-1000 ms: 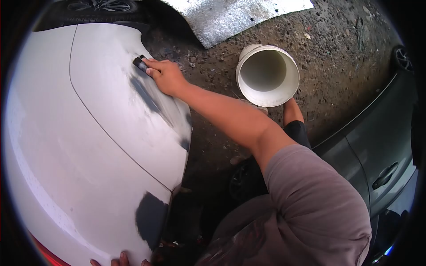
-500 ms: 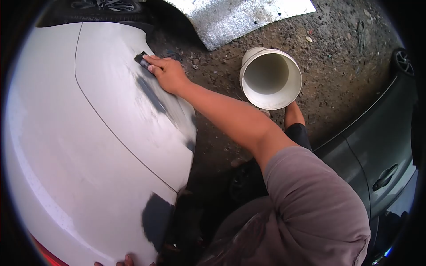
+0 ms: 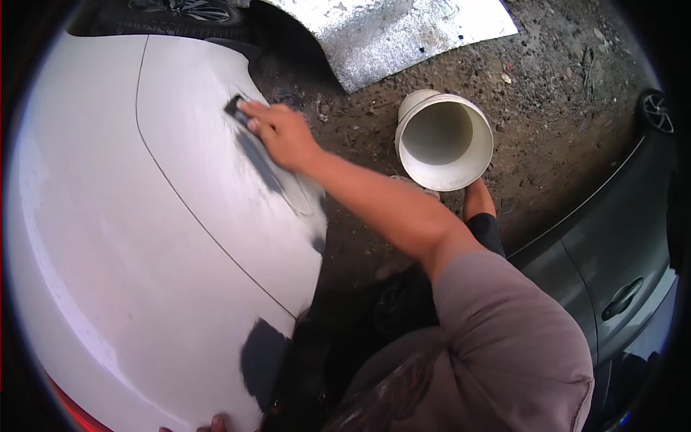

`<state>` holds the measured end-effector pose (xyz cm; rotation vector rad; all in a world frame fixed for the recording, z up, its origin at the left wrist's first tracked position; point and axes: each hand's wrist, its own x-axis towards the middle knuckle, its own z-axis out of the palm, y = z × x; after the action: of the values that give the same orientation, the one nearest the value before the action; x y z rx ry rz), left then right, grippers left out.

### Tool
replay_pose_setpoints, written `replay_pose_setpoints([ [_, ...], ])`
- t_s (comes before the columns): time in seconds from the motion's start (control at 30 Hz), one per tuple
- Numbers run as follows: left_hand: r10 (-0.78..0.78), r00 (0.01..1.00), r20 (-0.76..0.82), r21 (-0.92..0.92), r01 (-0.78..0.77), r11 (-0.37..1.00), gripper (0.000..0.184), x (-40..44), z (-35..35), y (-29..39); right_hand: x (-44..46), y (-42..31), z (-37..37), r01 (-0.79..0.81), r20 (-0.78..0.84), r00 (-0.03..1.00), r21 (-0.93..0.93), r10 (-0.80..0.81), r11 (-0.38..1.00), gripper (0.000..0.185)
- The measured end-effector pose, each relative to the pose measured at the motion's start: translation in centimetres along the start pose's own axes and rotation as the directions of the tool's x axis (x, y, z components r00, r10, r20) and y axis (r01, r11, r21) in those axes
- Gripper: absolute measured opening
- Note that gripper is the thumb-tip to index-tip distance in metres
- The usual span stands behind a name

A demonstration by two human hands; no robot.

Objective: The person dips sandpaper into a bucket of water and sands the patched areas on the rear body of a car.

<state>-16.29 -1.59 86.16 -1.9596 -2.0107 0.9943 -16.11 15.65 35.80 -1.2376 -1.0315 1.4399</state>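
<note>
My right hand [image 3: 286,137] is closed around a small dark sanding block [image 3: 235,106], its fingers pressing it flat against a white car body panel [image 3: 194,165]. Beside the block, a long grey patch [image 3: 259,162] with pale smears shows on the panel, partly hidden by my hand. A larger dark grey patch [image 3: 266,360] lies lower, near the panel's edge. At the bottom edge of the view, only fingertips of my left hand [image 3: 217,423] show, apart from each other and resting on the car; the rest is out of frame.
A white bucket [image 3: 432,173] with cloudy liquid stands right of my forearm, close to my leg. Silvery sheet material [image 3: 403,43] lies on stony ground at the top. A dark car [image 3: 561,259] is at the right. A wheel [image 3: 180,9] shows at the top left.
The whole view has shifted slightly, so car and bucket sit lower and further right. My right hand, a little blurred, keeps the sanding block near the same area of the panel.
</note>
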Motion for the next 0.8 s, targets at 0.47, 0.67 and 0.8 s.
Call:
replay_pose_setpoints([
  [0.47,0.017,0.998,0.053,0.012,-0.018,1.000,0.053,-0.8,0.2,-1.0,0.4,-1.3,-0.4,-0.062,0.028,0.998,0.009,0.062,0.998,0.040],
  [0.67,0.061,0.987,0.150,-0.001,-0.061,0.998,0.056,-1.3,-0.8,-2.0,3.0,-0.8,1.3,-0.008,-0.016,1.000,0.061,0.009,0.998,0.039],
  [0.8,0.021,0.987,0.161,-0.006,-0.021,1.000,0.056,-1.5,-0.7,-1.9,6.2,0.5,2.5,-0.151,-0.003,0.988,0.094,0.152,0.984,0.039],
])
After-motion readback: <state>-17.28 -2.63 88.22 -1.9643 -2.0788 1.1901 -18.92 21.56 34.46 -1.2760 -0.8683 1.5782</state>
